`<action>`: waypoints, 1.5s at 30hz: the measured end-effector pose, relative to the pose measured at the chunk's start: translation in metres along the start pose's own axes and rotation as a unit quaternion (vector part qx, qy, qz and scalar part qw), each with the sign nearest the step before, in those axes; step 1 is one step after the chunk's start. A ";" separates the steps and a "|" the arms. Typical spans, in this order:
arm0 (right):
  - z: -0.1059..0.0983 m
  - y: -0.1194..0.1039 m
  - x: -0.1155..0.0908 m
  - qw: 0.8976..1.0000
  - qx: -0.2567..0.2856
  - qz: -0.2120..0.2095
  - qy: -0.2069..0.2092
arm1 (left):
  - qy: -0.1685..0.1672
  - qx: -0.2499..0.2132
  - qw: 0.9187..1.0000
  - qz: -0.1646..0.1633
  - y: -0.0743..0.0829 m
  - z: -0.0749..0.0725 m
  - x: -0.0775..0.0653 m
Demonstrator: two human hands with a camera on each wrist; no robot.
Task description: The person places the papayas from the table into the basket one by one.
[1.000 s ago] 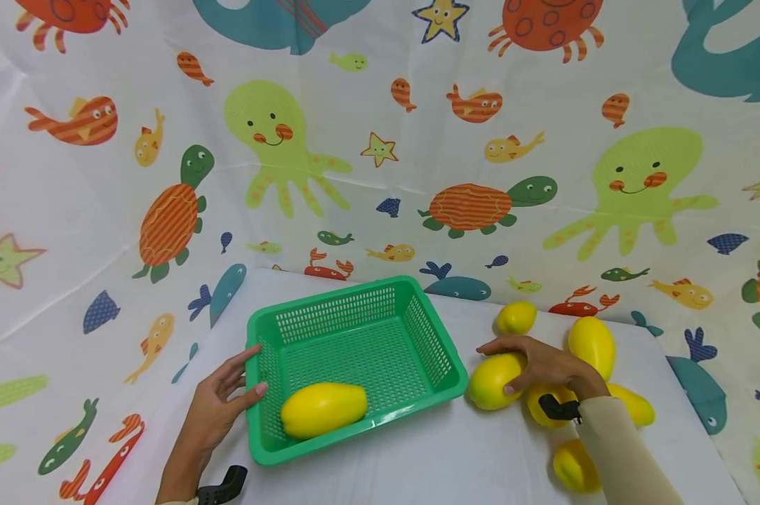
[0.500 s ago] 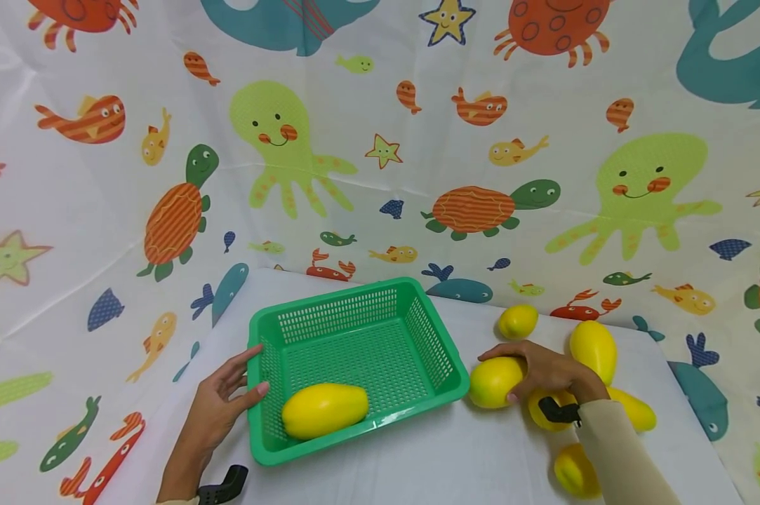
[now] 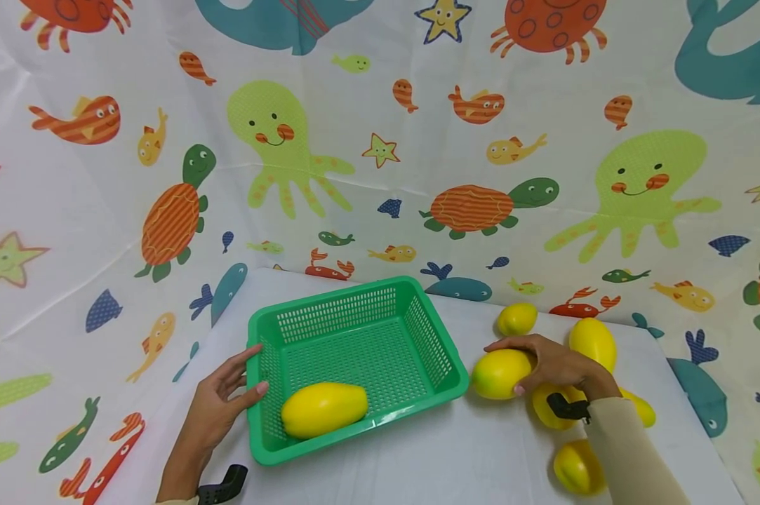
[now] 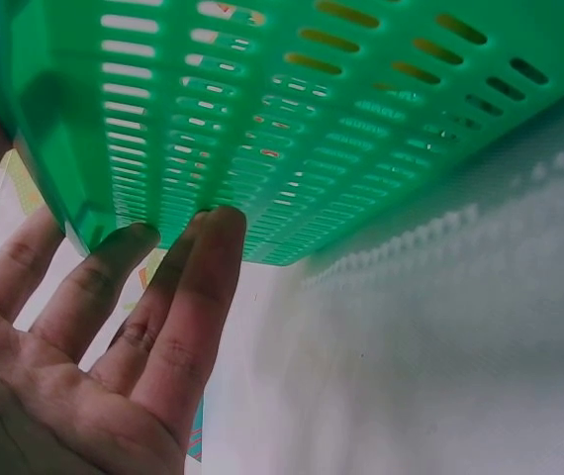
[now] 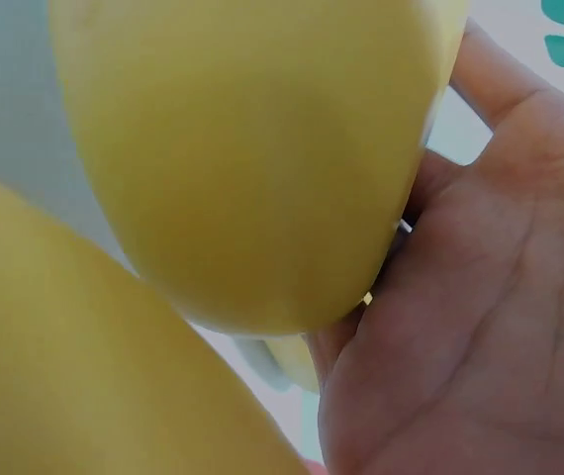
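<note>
My left hand rests at the left end of a green plastic basket. Its thumb and a finger reach over the rim; in the left wrist view, other nearly straight fingers touch the slotted outer wall. Inside the basket, near its front left corner, lies a long yellow papaya-like fruit. To the right of the basket my right hand holds a yellow mango with a greenish tip. The thumb is on its near side and fingers curl over the top. Whether it touches the table is unclear.
A small lemon-like fruit sits behind the right hand. Other yellow fruits lie around that arm: an oval one, one under the wrist, one partly behind the sleeve, and one in front. A sea-animal-print sheet hangs behind.
The right hand and the mango in it have shifted slightly right and away from me in the last half second. The left hand and basket stay where they were.
</note>
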State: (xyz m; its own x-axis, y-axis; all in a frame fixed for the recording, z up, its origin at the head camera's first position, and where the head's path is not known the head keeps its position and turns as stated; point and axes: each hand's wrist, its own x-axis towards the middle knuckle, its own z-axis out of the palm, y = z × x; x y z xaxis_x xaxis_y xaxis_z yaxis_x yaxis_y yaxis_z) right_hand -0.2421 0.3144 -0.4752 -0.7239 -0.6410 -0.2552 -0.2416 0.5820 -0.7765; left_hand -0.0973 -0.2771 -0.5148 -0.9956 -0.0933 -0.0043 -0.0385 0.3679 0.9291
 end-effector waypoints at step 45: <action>-0.022 -0.060 0.009 0.994 0.019 -0.107 0.016 | 0.000 -0.009 1.000 -0.012 0.000 0.001 0.000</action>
State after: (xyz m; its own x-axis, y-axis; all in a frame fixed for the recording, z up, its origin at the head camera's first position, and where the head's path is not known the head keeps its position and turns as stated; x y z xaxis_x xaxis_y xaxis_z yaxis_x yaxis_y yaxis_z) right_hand -0.2486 0.2850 -0.4181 -0.6795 -0.7309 -0.0633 -0.3677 0.4140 -0.8327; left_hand -0.0975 -0.2767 -0.5151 -0.9945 -0.1018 -0.0257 -0.0600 0.3498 0.9349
